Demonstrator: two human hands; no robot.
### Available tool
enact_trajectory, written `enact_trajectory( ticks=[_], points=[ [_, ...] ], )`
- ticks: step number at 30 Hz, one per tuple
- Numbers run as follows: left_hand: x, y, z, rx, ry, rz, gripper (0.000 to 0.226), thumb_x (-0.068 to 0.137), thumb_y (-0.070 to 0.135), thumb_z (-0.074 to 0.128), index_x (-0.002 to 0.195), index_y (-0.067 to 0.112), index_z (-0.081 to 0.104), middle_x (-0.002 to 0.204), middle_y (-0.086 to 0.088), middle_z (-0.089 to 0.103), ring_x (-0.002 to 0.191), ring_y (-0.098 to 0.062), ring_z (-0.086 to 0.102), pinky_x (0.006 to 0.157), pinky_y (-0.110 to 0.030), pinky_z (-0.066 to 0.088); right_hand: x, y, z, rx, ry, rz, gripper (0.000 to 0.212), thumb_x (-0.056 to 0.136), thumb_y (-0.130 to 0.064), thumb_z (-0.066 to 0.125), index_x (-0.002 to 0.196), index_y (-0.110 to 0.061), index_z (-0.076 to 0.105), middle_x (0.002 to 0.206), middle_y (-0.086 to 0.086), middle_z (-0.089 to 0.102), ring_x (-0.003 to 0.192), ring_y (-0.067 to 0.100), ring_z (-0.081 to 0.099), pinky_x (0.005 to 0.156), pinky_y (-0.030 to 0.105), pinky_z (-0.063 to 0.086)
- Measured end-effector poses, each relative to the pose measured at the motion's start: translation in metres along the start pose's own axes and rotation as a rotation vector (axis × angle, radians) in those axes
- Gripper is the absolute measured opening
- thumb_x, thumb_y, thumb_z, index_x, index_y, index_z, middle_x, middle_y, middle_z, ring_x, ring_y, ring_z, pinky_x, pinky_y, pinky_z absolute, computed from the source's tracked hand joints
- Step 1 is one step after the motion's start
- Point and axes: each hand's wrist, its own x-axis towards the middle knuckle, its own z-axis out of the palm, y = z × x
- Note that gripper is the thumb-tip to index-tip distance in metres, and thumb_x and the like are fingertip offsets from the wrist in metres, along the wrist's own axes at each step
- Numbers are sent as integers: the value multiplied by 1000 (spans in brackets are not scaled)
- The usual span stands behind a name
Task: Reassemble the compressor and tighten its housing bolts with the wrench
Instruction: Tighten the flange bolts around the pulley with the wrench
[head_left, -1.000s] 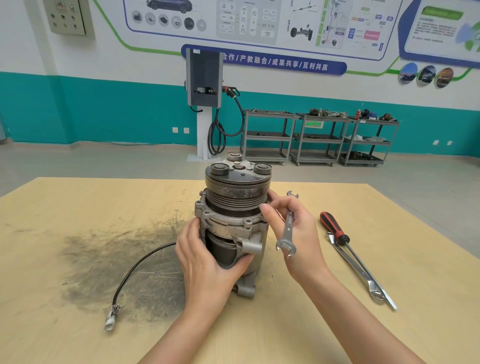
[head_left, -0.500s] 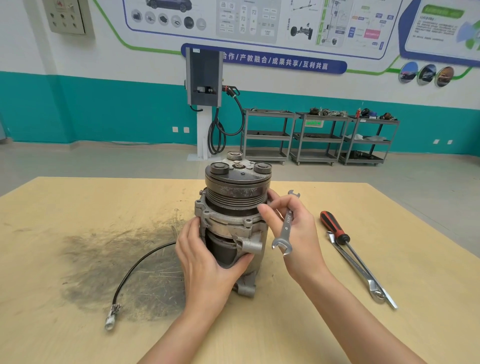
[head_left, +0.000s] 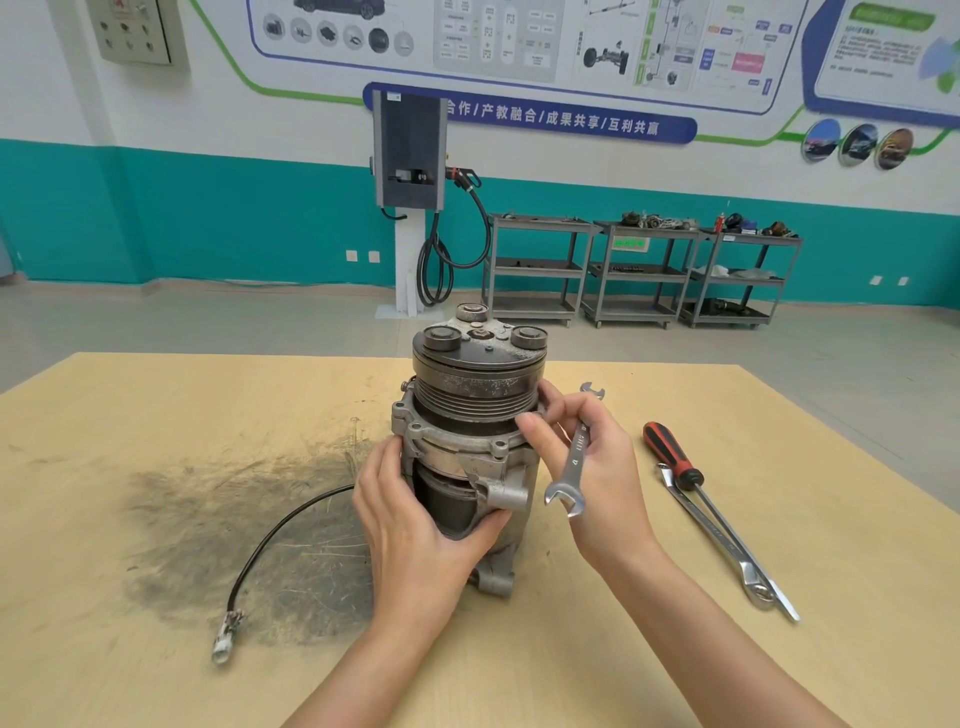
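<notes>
The compressor (head_left: 470, 410) stands upright mid-table, dark grooved pulley on top, grey aluminium housing below. My left hand (head_left: 415, 525) grips the lower housing from the front left, thumb under a cast lug. My right hand (head_left: 597, 467) holds a small open-ended wrench (head_left: 574, 457) slanted along its palm, jaws showing above and below the fingers. Its fingertips and thumb touch the housing flange just under the pulley on the right side. What the fingertips pinch there is hidden.
A black cable with a white connector (head_left: 228, 642) trails left from the compressor over a dark grime patch (head_left: 223, 519). A red-handled screwdriver (head_left: 675, 465) and a long steel spanner (head_left: 727, 551) lie to the right on the wooden table (head_left: 156, 405).
My right hand has shifted slightly left toward the flange, and the wrench's lower jaw has swung a little closer to the housing. Left hand and compressor stay put.
</notes>
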Motion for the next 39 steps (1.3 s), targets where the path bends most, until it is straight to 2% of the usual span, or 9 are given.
enact_trajectory(
  ticks=[4,8,11,18,22,24,32,36,39],
  points=[
    [0,0,0,0,2,-4,117,55,53,83,146,3,29,146,-13,32,135,-27,26,112,-39,21,-2,2,-1,-90,-7,-22,24,84,-32,66,95,-11,62,130,5,64,125,15,57,104,40,47],
    [0,0,0,3,3,-4,116,55,53,81,146,4,28,147,-13,31,136,-26,25,112,-41,22,-4,1,-3,-75,-33,-60,22,91,-29,57,98,-10,67,132,-8,61,130,-1,49,98,13,43],
    [0,0,0,10,-1,-8,116,55,49,85,145,3,29,147,-13,32,136,-29,26,113,-43,24,-3,2,-3,-34,-31,-36,19,88,-25,61,94,-7,65,132,-6,62,127,-2,51,93,11,45],
    [0,2,-1,10,-11,-31,116,54,52,82,145,2,31,147,-15,33,136,-32,27,114,-51,27,-3,2,1,-90,-5,-32,24,83,-30,66,94,-8,62,130,5,64,124,15,58,104,40,48],
    [0,3,-1,2,-14,-27,115,56,54,81,146,3,30,146,-13,32,136,-32,27,114,-49,27,-5,1,0,-83,-12,-72,23,92,-29,56,97,-10,67,126,-17,62,126,-4,51,95,11,44],
    [0,2,-1,4,-11,-24,115,56,54,81,145,3,30,146,-13,33,136,-31,27,114,-48,27,-4,2,0,-36,-5,-55,20,91,-27,58,94,-9,67,122,-21,64,126,-4,52,93,9,43],
    [0,3,-2,4,-14,-29,116,56,57,80,146,6,28,147,-10,31,136,-30,26,113,-51,29,-4,4,1,-46,15,-3,24,82,-35,67,93,-14,63,127,1,66,126,13,56,104,38,48],
    [0,2,-1,7,-11,-20,115,56,55,81,146,8,27,147,-8,30,137,-28,25,113,-48,28,-5,3,0,-61,-4,-70,20,94,-28,58,100,-12,69,132,-5,62,129,1,50,98,13,43],
    [0,1,-1,2,-6,-16,116,56,54,81,147,8,27,147,-8,30,136,-27,25,113,-46,27,-5,2,0,-28,5,-64,20,93,-25,58,97,-8,68,130,-7,63,127,-1,52,94,10,43]
  ],
)
